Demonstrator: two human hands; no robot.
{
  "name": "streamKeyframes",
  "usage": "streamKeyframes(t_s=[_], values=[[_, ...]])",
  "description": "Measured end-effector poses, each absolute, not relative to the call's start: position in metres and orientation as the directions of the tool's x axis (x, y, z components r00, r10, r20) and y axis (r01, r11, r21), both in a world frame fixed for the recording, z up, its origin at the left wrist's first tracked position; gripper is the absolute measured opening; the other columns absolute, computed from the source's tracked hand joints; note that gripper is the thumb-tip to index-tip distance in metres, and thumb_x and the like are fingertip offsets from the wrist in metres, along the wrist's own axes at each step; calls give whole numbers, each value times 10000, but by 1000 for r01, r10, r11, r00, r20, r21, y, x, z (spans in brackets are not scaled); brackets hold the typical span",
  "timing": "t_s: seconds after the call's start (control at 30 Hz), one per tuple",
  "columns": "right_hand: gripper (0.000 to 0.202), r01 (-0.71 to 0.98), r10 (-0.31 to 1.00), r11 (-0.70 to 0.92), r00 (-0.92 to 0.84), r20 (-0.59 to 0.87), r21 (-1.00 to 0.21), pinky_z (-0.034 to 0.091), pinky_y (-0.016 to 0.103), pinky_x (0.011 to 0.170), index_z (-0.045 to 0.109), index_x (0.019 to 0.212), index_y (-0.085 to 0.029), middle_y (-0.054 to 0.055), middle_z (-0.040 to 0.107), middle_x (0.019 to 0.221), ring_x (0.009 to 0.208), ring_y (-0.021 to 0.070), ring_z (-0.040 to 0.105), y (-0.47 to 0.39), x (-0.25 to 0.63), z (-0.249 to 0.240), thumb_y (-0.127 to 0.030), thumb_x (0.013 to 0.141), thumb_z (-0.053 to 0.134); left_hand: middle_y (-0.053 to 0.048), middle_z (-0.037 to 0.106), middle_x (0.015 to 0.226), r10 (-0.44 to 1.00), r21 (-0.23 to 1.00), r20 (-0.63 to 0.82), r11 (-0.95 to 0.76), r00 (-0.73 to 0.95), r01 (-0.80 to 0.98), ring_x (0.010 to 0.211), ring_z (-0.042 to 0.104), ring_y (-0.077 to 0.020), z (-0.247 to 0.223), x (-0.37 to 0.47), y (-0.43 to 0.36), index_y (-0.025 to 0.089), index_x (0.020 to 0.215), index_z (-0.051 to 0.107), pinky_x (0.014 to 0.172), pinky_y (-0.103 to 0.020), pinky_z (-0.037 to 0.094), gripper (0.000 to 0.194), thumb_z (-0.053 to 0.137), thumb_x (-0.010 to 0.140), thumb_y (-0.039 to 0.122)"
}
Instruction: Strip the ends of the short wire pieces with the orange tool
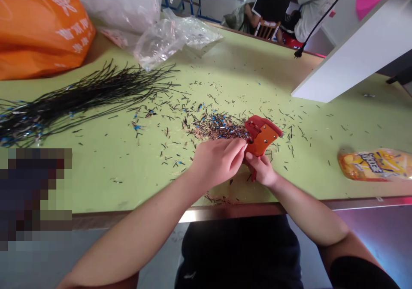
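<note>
A red and orange wire stripper (pixel 264 136) is in my right hand (pixel 264 171), whose fingers are wrapped round its handles below the head. My left hand (pixel 219 158) is closed in a pinch at the left side of the tool's head. What lies between those fingertips is too small to make out. Just beyond my hands is a heap of short black wire offcuts (pixel 222 126) with blue bits among them. A long bundle of black wires (pixel 80 94) stretches across the left of the table, with blue and shiny bits at its near end.
Loose clippings are scattered over the green table (pixel 128 186). An orange bag (pixel 38 31) and clear plastic bags (pixel 174 36) stand at the back left. A drink bottle (pixel 375 164) lies at the right, near a white panel (pixel 350 49). A seated person (pixel 313 6) is beyond the table.
</note>
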State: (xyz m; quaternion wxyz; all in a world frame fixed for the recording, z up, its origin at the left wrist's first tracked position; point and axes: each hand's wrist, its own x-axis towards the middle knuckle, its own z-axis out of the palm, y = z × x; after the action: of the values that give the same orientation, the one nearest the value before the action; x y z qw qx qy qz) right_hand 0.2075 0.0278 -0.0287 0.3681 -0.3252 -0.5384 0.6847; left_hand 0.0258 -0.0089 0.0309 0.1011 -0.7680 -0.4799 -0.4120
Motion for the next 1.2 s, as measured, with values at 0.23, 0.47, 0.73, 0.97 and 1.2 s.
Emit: streamKeyframes(t_s=[0.23, 0.47, 0.73, 0.97, 1.2], values=[[551, -161, 845, -134, -534, -27, -978, 632, 506, 911, 657, 1056, -229, 62, 748, 915, 930, 279, 759, 26, 214, -36, -751, 878, 646, 49, 675, 651, 623, 233, 750, -565, 224, 792, 536, 597, -102, 34, 27, -11, 190, 915, 603, 499, -256, 387, 112, 532, 977, 130], [559, -131, 824, -172, -562, -70, -976, 653, 482, 762, 628, 952, -248, 53, 676, 736, 934, 322, 747, 21, 210, -25, -798, 850, 635, 41, 719, 698, 620, 244, 752, -579, 226, 778, 552, 628, -107, 35, 27, -13, 201, 943, 595, 518, -259, 418, 107, 526, 973, 126], [596, -145, 821, -188, -566, -75, -971, 639, 457, 699, 589, 834, -252, 49, 654, 693, 828, 302, 734, 21, 210, -26, -847, 819, 612, 43, 686, 650, 593, 235, 774, -594, 222, 769, 530, 614, -105, 36, 27, -14, 194, 947, 592, 515, -256, 419, 97, 529, 968, 123], [577, -177, 800, -160, -600, -22, -971, 637, 432, 682, 588, 818, -236, 48, 641, 684, 783, 272, 719, 20, 209, -23, -810, 880, 576, 39, 726, 689, 586, 238, 782, -595, 211, 768, 551, 646, -107, 35, 28, -12, 196, 971, 586, 528, -251, 441, 103, 529, 964, 112], [564, -202, 790, -128, -613, 23, -971, 590, 351, 572, 593, 764, -217, 13, 600, 587, 591, 205, 659, 19, 207, -18, -757, 926, 573, 29, 738, 698, 597, 231, 773, -581, 216, 780, 544, 647, -109, 36, 27, -13, 205, 965, 590, 514, -249, 449, 108, 515, 974, 129]])
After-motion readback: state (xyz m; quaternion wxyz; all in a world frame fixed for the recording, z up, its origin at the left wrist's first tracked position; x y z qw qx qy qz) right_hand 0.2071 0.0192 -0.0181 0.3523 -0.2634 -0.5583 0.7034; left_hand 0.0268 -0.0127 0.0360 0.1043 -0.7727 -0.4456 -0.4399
